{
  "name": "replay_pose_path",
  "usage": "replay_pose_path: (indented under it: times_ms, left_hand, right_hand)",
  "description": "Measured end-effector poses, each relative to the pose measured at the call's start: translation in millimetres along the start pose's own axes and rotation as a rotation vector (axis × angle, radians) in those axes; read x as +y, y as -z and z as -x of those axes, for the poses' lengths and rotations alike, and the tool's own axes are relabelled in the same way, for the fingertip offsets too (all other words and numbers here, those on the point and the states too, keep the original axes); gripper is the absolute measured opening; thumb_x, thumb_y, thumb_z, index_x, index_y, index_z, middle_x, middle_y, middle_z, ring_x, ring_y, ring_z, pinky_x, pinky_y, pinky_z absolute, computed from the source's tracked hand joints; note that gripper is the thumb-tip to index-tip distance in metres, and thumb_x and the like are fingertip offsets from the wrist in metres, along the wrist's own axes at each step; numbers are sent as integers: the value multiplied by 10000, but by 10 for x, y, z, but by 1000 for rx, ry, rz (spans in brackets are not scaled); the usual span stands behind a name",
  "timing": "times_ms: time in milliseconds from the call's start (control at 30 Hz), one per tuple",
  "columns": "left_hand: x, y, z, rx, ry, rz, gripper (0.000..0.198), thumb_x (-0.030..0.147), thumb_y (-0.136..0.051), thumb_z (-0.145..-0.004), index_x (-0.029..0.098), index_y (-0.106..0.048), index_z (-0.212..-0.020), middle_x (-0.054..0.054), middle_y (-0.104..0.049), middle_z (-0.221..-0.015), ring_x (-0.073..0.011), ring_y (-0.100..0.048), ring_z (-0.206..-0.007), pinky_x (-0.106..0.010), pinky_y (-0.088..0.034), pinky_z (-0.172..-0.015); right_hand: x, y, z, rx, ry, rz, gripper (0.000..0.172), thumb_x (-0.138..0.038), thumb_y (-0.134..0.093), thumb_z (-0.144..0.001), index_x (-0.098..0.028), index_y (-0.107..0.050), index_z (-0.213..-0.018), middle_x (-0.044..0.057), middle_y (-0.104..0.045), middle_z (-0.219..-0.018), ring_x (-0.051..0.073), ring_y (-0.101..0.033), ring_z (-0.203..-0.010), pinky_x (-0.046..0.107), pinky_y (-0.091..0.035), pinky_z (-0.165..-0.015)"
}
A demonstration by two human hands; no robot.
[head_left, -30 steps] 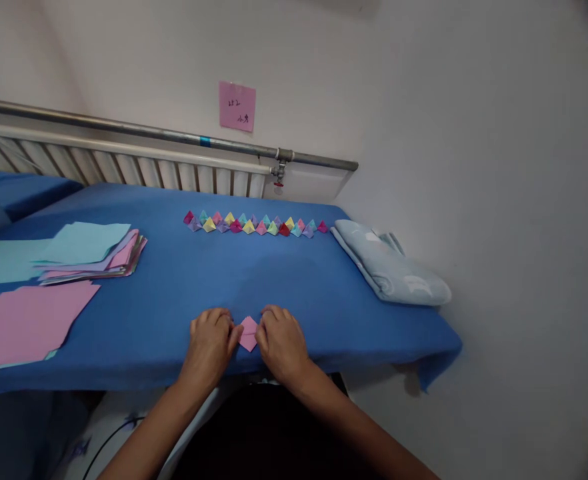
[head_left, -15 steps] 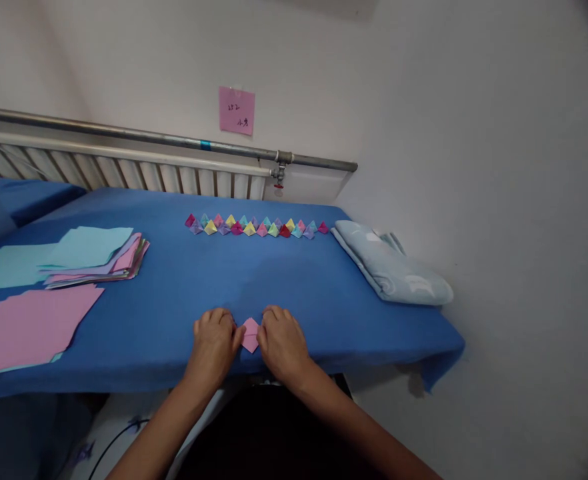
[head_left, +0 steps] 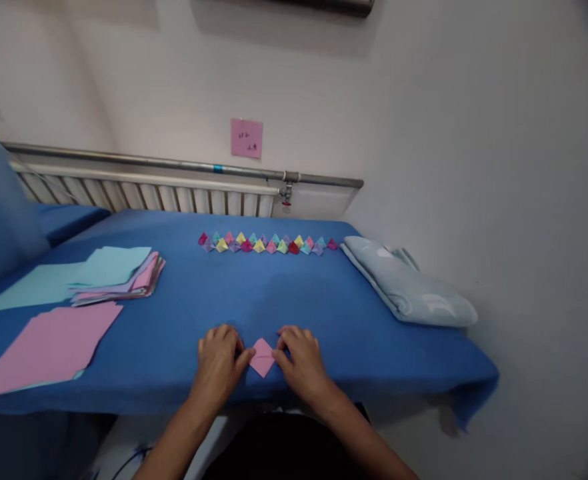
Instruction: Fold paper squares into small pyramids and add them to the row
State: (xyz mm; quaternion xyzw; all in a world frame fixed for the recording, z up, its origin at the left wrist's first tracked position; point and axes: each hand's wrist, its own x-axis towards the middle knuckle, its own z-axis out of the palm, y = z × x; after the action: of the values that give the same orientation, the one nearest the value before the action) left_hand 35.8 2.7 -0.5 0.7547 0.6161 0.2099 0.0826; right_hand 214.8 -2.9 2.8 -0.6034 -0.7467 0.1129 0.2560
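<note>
A small folded pink paper, diamond-shaped with a crease line across its middle, lies near the front edge of the blue-covered table. My left hand is at its left corner, thumb on the paper and fingers curled. At the opposite corner, my right hand has its thumb on the paper, with the fingers bent. Both hands pinch at the corners; the undersides of the fingers are hidden. Beyond them, two rows of small folded paper pieces in several colours stretch across the table.
To the left lie a stack of coloured paper and pink sheets. A folded light-blue blanket rests at the right. Behind the table are a radiator, a pipe with a valve and a pink note on the wall.
The view has tilted up, so everything sits lower in the picture. My fingers have shifted slightly outward at the pink paper's corners, showing more of it.
</note>
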Motion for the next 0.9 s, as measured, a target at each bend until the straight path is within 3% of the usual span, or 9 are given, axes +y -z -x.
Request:
replay_pose_path:
  times_ms: [233,333,467,733,900]
  left_hand:
    - [-104,-1,-1,36,-100,-24,151,337,-578,-836,193,-617,-813,-46,-609,-901,-227,-518,-874,-372,-376,-776]
    - [-66,-44,34,99,-268,-75,194,211,-530,-864,234,-629,-1029,-65,-608,-1017,-226,-516,-938,-368,-382,-790]
    - [-9,-135,157,57,-510,-97,359,84,-474,-860,235,-574,-1170,-71,-624,-1060,-206,-534,-947,-351,-386,-802]
    - [-42,-228,333,72,-451,-170,463,17,-460,-805,223,-554,-1209,-91,-617,-1178,-233,-538,-1018,-403,-354,-879]
    - [8,-202,319,71,-421,-198,448,17,-419,-820,222,-566,-1191,-85,-626,-1157,-221,-540,-992,-399,-369,-859]
  right_hand:
    - [4,22,0,23,22,-20,124,-132,-588,-781,-203,-540,-692,20,-648,-947,205,-520,-868,316,-347,-751]
    - [-5,23,7,26,42,-4,116,-145,-577,-790,-207,-541,-700,21,-643,-925,199,-525,-862,311,-358,-750]
    - [14,8,9,45,61,17,109,-158,-569,-797,-211,-543,-705,24,-639,-915,192,-534,-859,309,-370,-748]
    - [19,8,3,18,24,-25,66,-150,-604,-788,-203,-579,-759,36,-653,-970,217,-545,-898,352,-396,-784]
    - [-27,16,170,19,264,12,254,-112,-528,-848,-242,-627,-1042,54,-624,-1143,223,-513,-1016,377,-389,-861]
